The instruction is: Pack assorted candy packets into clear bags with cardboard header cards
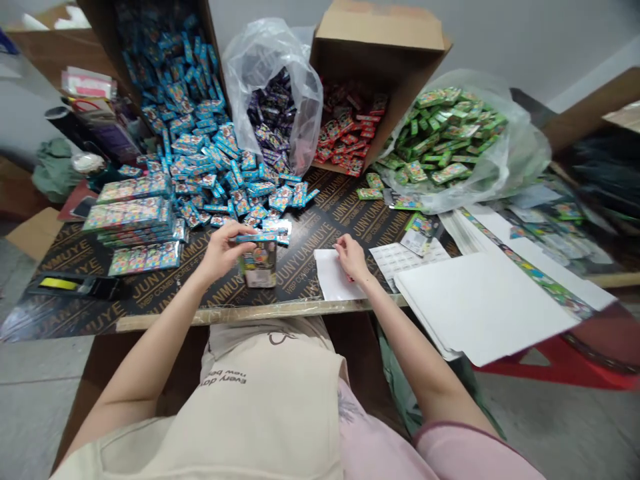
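Observation:
My left hand (224,252) is closed, thumb and fingers pinching a blue printed packet (260,237) by its left end. Directly below that packet is a dark printed package (260,265) with a pale label; whether the two are joined I cannot tell. My right hand (351,259) has its fingertips pressed together over a white sheet (333,277) at the table's front edge. A bit of red shows under the palm, and what the fingertips hold, if anything, is hidden.
Loose blue packets (215,157) spill from a carton behind my left hand. Farther right stand a bag of purple packets (273,113), a carton of red ones (345,133) and a bag of green ones (445,133). Stacked packs (133,213), a tape dispenser (75,285) and white sheets (485,300) flank me.

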Motion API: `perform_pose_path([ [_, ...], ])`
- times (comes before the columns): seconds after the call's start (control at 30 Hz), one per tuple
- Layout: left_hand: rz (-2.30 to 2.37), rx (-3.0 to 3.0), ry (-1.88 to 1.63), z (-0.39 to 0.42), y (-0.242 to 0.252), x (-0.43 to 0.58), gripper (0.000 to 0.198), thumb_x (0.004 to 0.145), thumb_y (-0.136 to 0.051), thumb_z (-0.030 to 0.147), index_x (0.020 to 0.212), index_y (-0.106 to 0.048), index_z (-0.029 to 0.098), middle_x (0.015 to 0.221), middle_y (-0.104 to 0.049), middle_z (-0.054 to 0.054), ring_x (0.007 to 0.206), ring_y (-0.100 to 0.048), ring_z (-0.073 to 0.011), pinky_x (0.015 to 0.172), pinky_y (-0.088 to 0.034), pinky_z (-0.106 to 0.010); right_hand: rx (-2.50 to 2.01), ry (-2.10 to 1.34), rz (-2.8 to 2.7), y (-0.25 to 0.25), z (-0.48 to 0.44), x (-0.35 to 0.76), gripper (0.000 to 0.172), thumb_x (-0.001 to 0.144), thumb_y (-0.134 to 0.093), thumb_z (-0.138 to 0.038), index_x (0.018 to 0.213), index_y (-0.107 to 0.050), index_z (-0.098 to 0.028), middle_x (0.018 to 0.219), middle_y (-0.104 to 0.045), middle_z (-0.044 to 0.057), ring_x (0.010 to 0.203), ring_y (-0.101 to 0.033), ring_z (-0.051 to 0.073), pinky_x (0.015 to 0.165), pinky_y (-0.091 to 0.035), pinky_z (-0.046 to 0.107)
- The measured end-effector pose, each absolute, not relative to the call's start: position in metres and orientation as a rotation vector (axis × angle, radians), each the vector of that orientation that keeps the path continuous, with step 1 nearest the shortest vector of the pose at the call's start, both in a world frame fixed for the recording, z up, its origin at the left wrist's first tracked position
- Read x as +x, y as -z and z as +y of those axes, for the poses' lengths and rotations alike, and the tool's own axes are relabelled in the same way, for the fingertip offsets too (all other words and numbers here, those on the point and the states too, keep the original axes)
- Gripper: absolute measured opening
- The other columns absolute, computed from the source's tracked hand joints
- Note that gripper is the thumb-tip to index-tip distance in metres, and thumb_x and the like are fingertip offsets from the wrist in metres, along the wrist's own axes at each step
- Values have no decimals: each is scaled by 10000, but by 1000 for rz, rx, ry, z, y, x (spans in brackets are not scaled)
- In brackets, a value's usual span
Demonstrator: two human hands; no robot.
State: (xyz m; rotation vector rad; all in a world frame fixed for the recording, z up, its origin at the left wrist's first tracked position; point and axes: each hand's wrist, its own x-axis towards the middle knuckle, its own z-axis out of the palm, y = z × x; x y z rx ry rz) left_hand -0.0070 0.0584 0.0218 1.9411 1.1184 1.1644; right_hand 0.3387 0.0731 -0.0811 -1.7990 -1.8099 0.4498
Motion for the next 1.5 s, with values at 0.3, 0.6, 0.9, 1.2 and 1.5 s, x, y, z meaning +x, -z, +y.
perform_pose_path([
  [0.3, 1091, 1643, -1299, 46, -9, 13, 217, 723, -765, 333, 897, -750, 206, 865, -662, -45, 801, -625, -153, 634, -496, -247, -1018, -916, -1448, -4, 55, 219, 345, 787, -685, -407, 1044, -511, -256, 971, -688, 27, 859, -665, 176, 781, -518, 333],
  [0.6, 1117, 1572, -1123, 38, -26, 8, 234, 668, -778, 361, 779, -749, 157, 802, -707, -73, 749, -651, -171, 614, -525, -253, -978, -1097, -1406, -14, 45, 203, 363, 712, -758, -323, 1001, -553, -247, 746, -664, -30, 712, -653, 154, 713, -528, 319],
  [0.9, 1179, 1445, -943, 40, -36, 7, 239, 600, -821, 340, 675, -728, 133, 662, -719, -65, 598, -658, -177, 605, -533, -285, -1016, -1259, -1417, -27, 38, 204, 412, 692, -767, -316, 1018, -525, -243, 706, -644, -41, 644, -628, 142, 628, -504, 280],
  [1.2, 1021, 2263, -1131, 21, -32, 0, 143, 856, -619, 264, 797, -722, 183, 812, -731, -65, 705, -674, -142, 655, -530, -248, -1042, -844, -1631, -15, 19, 211, 157, 812, -678, -324, 924, -601, -245, 797, -722, 14, 766, -704, 196, 772, -561, 366],
  [1.5, 1028, 2326, -1267, 8, -17, 5, 164, 852, -641, 263, 996, -690, 201, 943, -718, -75, 810, -673, -142, 720, -532, -250, -903, -592, -1749, 11, 5, 220, 118, 860, -620, -270, 975, -650, -277, 933, -743, 42, 898, -705, 224, 860, -554, 427],
])
